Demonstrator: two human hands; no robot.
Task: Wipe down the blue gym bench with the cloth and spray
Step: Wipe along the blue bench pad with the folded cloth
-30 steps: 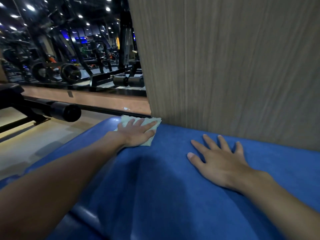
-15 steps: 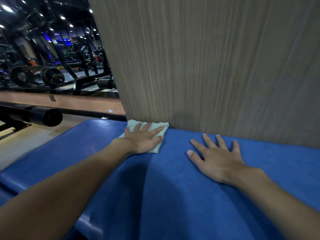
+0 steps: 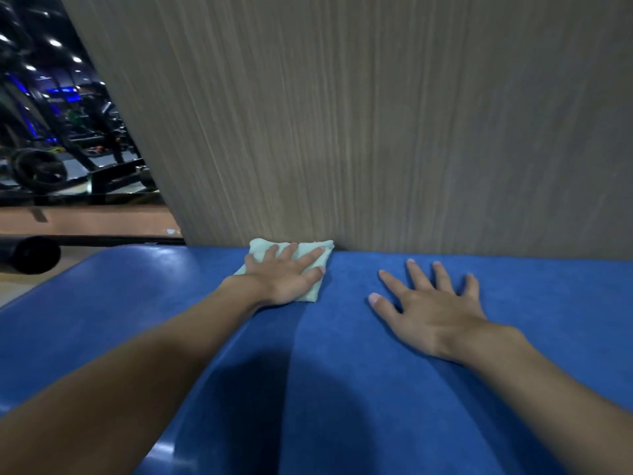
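A: On the left?
B: Pressing the pale green cloth point(image 3: 262, 245) flat onto the blue bench point(image 3: 342, 371) with the left hand point(image 3: 286, 277), fingers spread over it; far edge of the padding, touching the wood-grain panel point(image 3: 376, 132).
A: And on the right?
B: Resting the right hand point(image 3: 431, 310) palm-down on bare padding, fingers splayed, holding nothing; apart from the cloth, slightly nearer.
A: Past the bench?
B: Far left, a black roller point(image 3: 30, 253) and dark gym machines point(image 3: 68, 149) under ceiling lights.
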